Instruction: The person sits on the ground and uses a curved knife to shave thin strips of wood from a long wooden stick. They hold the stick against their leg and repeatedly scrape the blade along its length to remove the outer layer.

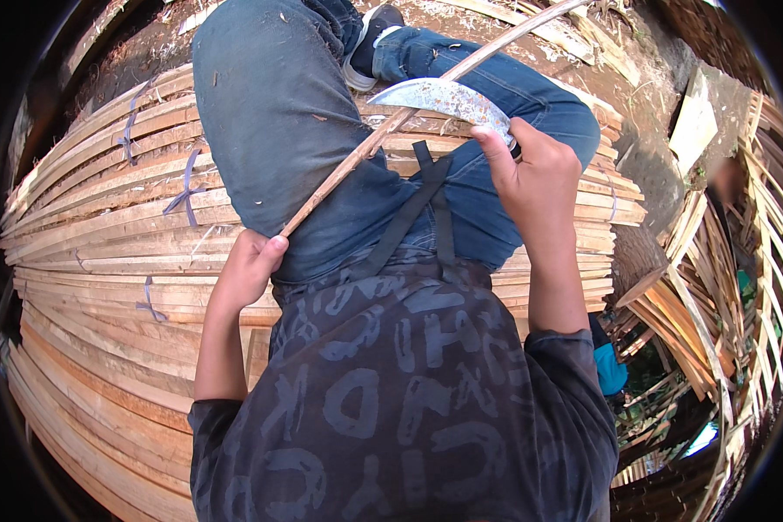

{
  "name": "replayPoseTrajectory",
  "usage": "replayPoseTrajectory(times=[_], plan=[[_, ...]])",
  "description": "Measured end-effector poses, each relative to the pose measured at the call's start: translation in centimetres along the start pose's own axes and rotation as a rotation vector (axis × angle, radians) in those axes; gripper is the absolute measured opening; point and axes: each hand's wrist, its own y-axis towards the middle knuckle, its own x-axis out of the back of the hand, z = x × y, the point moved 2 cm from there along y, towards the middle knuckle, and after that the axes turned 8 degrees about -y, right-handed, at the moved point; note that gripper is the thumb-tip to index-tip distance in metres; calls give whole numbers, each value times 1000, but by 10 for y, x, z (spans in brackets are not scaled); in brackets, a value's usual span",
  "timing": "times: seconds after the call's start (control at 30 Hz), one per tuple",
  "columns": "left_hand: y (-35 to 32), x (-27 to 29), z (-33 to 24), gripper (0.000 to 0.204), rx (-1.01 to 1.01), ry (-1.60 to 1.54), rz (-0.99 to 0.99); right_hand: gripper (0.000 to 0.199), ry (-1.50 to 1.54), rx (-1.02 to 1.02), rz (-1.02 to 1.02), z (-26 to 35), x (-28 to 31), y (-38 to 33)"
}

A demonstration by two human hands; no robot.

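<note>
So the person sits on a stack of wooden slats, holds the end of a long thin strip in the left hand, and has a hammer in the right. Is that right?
Not quite. The head view shows the right hand gripping a curved blade, not a hammer. The rest stands: the left hand holds the end of the long thin strip, and the person sits on the stacked wooden slats.

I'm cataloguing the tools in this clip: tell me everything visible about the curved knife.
The curved knife has a broad, sickle-like metal blade, grey and mottled with wear, tapering to a point at the picture's left. The right hand grips its dark handle, mostly hidden. The blade lies across a thin strip over the person's lap, whose near end the left hand holds.
</note>
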Motion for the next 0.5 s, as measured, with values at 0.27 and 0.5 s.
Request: replayPoseTrajectory(times=[0.27,0.5], plan=[[-1,-2,2,66,10,41,-26,49,-124,-74,-43,-22,5,12],[-1,-4,1,66,23,47,-37,53,-169,-280,-36,-55,11,32]])
